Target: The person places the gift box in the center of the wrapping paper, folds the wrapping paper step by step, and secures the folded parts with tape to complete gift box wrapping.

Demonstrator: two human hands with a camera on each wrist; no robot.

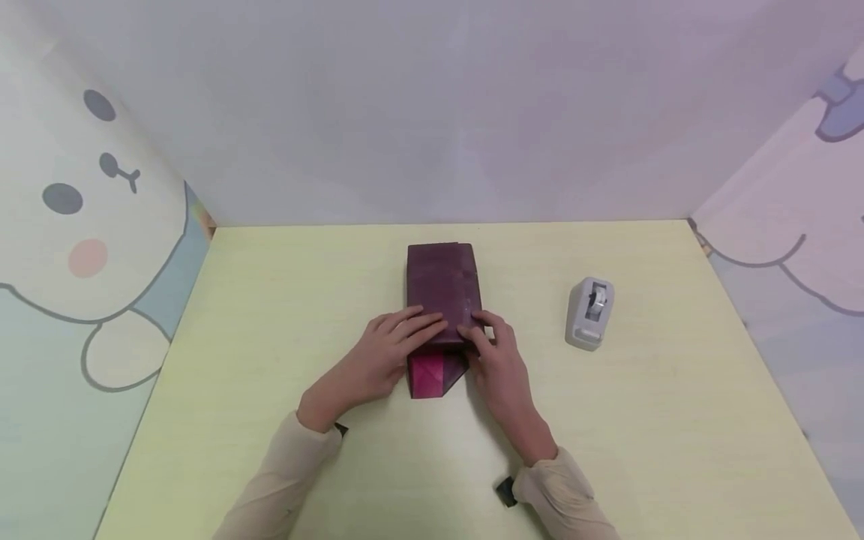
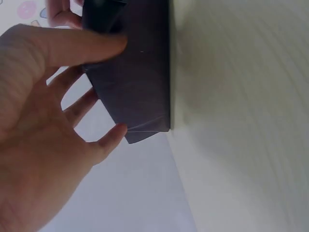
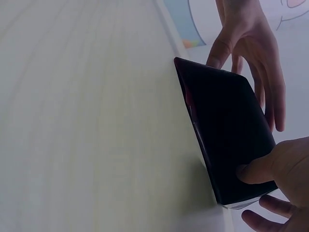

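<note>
I seem to be closing the wrapping: left fingers (image 1: pixel 420 322) spread across the dark purple box (image 1: pixel 440 277), right fingers (image 1: pixel 491 319) pinching its edge; the magenta-lined flap (image 1: pixel 427 377) between them likely calls for folding up.

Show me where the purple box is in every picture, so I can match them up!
Head: the purple box is near the middle, with both hands on it.
Left wrist: the purple box is at the top, left of centre, looking almost black.
Right wrist: the purple box is right of centre, looking black.
Shared landmark: the pale table, at the right in the left wrist view, at the left in the right wrist view.
</note>
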